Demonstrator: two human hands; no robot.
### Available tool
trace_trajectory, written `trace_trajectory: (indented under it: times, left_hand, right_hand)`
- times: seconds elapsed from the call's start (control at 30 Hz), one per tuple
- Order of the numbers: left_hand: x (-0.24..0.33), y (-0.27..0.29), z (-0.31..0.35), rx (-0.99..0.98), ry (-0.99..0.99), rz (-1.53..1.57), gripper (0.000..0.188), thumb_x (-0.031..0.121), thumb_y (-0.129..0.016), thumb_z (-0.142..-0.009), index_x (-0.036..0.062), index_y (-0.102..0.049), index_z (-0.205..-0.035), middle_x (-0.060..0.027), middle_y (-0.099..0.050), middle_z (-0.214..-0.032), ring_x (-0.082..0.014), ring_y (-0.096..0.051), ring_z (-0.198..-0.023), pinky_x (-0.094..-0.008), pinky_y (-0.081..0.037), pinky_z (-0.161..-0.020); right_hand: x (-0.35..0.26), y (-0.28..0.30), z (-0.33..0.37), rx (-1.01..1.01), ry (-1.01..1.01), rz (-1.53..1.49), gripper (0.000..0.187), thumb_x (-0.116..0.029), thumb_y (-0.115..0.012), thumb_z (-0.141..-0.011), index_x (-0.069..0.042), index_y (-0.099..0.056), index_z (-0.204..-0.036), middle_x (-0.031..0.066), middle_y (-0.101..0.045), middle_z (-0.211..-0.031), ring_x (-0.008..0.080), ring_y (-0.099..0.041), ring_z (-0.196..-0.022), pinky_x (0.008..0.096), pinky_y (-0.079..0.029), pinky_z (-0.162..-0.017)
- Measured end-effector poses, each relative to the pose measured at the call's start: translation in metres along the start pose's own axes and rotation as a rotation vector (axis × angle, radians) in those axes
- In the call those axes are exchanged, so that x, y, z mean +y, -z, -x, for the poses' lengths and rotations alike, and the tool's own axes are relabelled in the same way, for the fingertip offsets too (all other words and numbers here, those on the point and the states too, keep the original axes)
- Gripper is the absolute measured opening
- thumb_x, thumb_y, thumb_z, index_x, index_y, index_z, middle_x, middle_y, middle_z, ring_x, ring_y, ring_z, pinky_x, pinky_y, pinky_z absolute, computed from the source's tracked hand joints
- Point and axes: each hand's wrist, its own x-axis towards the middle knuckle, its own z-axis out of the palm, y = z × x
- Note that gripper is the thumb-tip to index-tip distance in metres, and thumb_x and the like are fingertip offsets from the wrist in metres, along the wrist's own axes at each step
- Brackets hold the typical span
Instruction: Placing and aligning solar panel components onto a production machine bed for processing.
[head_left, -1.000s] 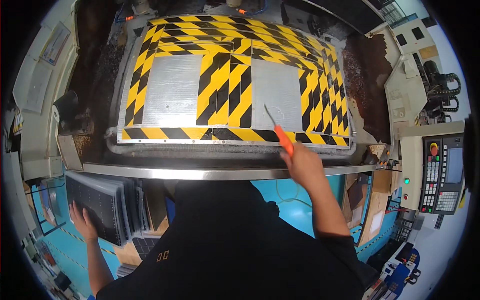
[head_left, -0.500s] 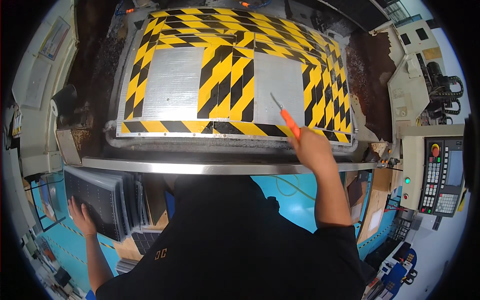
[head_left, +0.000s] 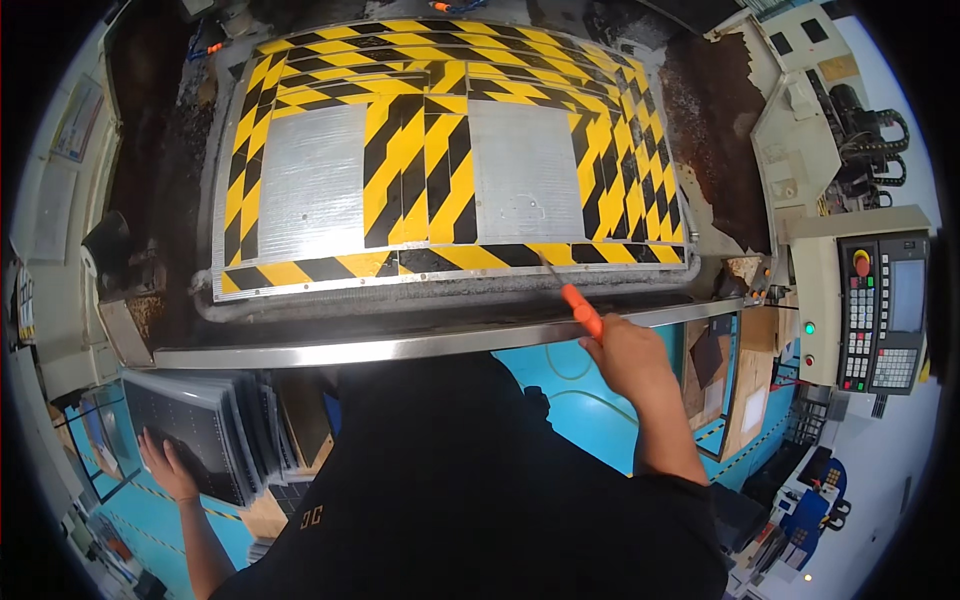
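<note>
My right hand (head_left: 635, 362) is closed around an orange air blow gun (head_left: 582, 312), whose thin metal nozzle points up and left. The nozzle tip is over the front strip of a metal fixture plate (head_left: 525, 160) covered partly in yellow-and-black striped tape; I cannot tell whether it touches. Two bare silver rectangles show between the tapes, with small wet spots on the right one. My left hand (head_left: 170, 468) lies with fingers spread against the face of a dark panel (head_left: 185, 425), the front one of an upright stack with clear sheets between.
A shiny metal rail (head_left: 420, 350) runs along the machine's front edge, between me and the plate. At right stands a control panel (head_left: 880, 310) with keys and a red knob. Wooden boards (head_left: 745, 400) lean below it. A hose (head_left: 600, 400) loops over the blue floor.
My right hand and the air blow gun have moved back toward me, so the nozzle has left the right silver rectangle. The view has shifted slightly; my left hand stays on the panel.
</note>
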Motion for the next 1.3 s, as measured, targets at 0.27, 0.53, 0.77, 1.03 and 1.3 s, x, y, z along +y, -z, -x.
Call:
trace_trajectory:
  times: [0.27,0.53,0.77,1.03,1.3]
  left_hand:
    - [0.005,0.001,-0.004,-0.005,-0.001,0.005,0.052,0.034,-0.044,-0.103,0.0089,-0.043,-0.148,-0.0194,-0.036,-0.154,-0.0369,-0.033,-0.142,-0.0436,-0.026,-0.116]
    - [0.000,0.004,0.001,0.004,0.039,-0.005,0.052,0.034,-0.045,-0.103,0.0090,-0.043,-0.148,-0.0198,-0.036,-0.154,-0.0376,-0.033,-0.142,-0.0439,-0.026,-0.117]
    - [0.009,0.007,-0.002,-0.010,0.000,0.015,0.052,0.031,-0.047,-0.102,0.0064,-0.042,-0.148,-0.0247,-0.038,-0.152,-0.0428,-0.034,-0.141,-0.0482,-0.026,-0.117]
    - [0.020,0.013,0.015,-0.002,0.134,-0.070,0.055,0.033,-0.051,-0.098,0.0129,-0.043,-0.149,-0.0177,-0.039,-0.154,-0.0371,-0.032,-0.143,-0.0451,-0.024,-0.118]
    - [0.007,0.004,0.006,0.035,0.056,-0.006,0.052,0.033,-0.051,-0.100,0.0123,-0.045,-0.147,-0.0182,-0.040,-0.153,-0.0384,-0.034,-0.142,-0.0458,-0.025,-0.117]
  right_hand:
    - [0.044,-0.003,-0.035,0.161,-0.252,-0.128,0.039,-0.039,-0.064,-0.093,0.000,-0.060,-0.094,0.0264,-0.068,-0.089,0.0466,-0.064,-0.091,0.0533,-0.050,-0.080]
    - [-0.015,-0.022,-0.118,0.234,-0.102,-0.212,0.041,-0.040,-0.057,-0.096,0.001,-0.057,-0.103,0.0282,-0.067,-0.093,0.0473,-0.065,-0.091,0.0546,-0.051,-0.079]
    - [0.037,0.000,-0.191,0.284,-0.244,-0.248,0.046,-0.042,-0.058,-0.092,0.003,-0.068,-0.093,0.0283,-0.069,-0.092,0.0456,-0.067,-0.092,0.0519,-0.052,-0.078]
    - [-0.184,0.010,-0.151,-0.252,0.636,-0.062,0.049,-0.047,-0.066,-0.089,0.000,-0.064,-0.103,0.0244,-0.069,-0.100,0.0422,-0.065,-0.097,0.0465,-0.050,-0.086]
    - [-0.169,-0.028,-0.101,0.141,0.468,-0.191,0.044,-0.044,-0.065,-0.090,-0.002,-0.066,-0.102,0.0246,-0.069,-0.095,0.0423,-0.067,-0.091,0.0501,-0.052,-0.079]
